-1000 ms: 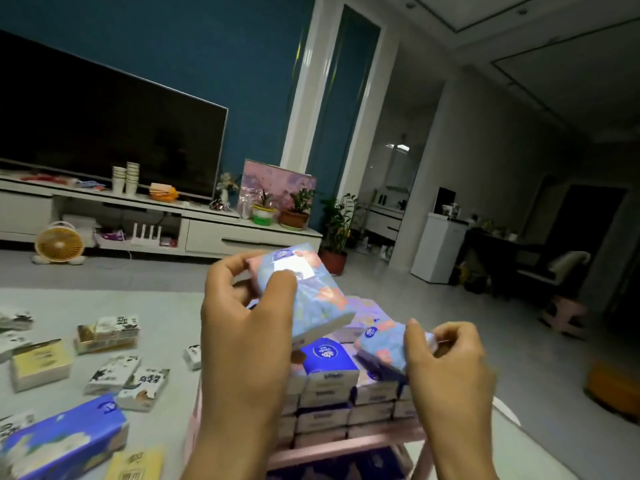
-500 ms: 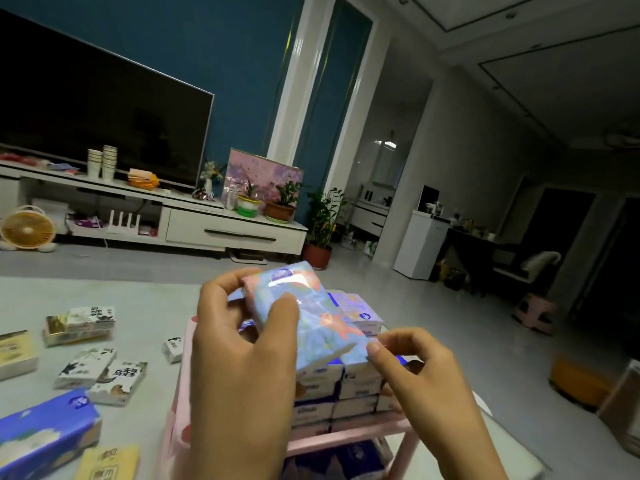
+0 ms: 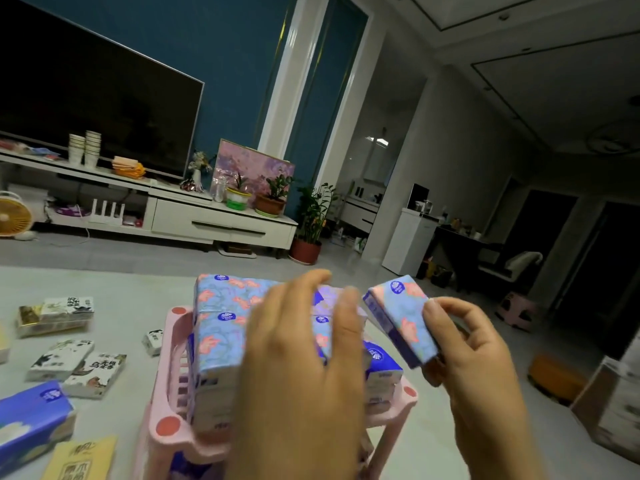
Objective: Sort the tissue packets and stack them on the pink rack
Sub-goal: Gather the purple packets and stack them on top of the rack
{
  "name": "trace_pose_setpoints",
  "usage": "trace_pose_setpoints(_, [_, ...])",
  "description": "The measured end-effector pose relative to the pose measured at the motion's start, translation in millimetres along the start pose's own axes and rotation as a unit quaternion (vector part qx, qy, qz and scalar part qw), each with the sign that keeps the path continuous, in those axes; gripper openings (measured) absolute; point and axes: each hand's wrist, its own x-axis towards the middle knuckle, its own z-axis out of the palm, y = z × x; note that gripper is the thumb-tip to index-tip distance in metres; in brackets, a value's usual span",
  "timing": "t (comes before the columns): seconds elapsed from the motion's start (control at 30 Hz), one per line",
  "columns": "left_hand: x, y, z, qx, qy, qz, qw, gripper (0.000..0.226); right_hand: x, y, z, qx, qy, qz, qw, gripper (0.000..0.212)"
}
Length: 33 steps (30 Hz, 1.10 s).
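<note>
Between right-hand fingers (image 3: 450,308), tilted floral tissue packet (image 3: 401,317), just beside the stack (image 3: 221,327)

Our left hand (image 3: 304,368) lies over the stacked packets (image 3: 221,341) on the rack (image 3: 166,427) at 6 o'clock, our right hand (image 3: 474,358) holds a single packet (image 3: 401,317) just beside them at 3 o'clock, loose packets (image 3: 60,360) lie on the surface (image 3: 121,289) at 9 o'clock, and the TV stand (image 3: 207,220) stands behind at 11 o'clock.

Floral packets (image 3: 221,327) on pink rack (image 3: 169,427); loose packets (image 3: 95,374) on grey surface (image 3: 121,289)
</note>
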Motion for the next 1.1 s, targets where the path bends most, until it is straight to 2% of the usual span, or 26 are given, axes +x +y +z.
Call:
trace_pose_setpoints(0.07, [11.3,-10.8,-15.2,0.043,0.039,0.002,0.998,0.032,16.6,19.7,4.5,-0.078,0.066,-0.012,0.995,0.009])
trace_pose_setpoints(0.13, [20.1,-24.7,-27.8,0.078,0.069,-0.004,0.995,0.035,27.0,33.8,8.2,-0.137,0.095,-0.031,0.985,0.011])
trace_pose_setpoints(0.27, [28.8,-39.6,-36.7,0.088,0.066,-0.066,0.992,0.035,32.0,40.4,14.4,-0.204,0.097,-0.037,0.973,0.015])
trace_pose_setpoints(0.33, [29.2,-40.8,-36.9,0.081,0.056,-0.087,0.991,0.026,32.3,43.6,17.1,-0.229,0.076,-0.014,0.970,0.020])
trace_pose_setpoints(0.47, [27.5,-41.6,-33.7,0.065,0.037,-0.113,0.991,0.027,34.0,46.9,14.4,-0.231,0.055,0.016,0.971,0.024])
trace_pose_setpoints(0.67, [27.2,-48.2,-32.6,0.044,0.022,-0.131,0.990,0.035,31.7,45.1,11.7,-0.209,0.019,-0.006,0.978,0.010])
trace_pose_setpoints(1.1, [28.0,-51.9,-30.4,0.017,0.028,-0.156,0.987,0.033,33.6,46.4,12.2,-0.234,0.026,-0.003,0.972,0.011])
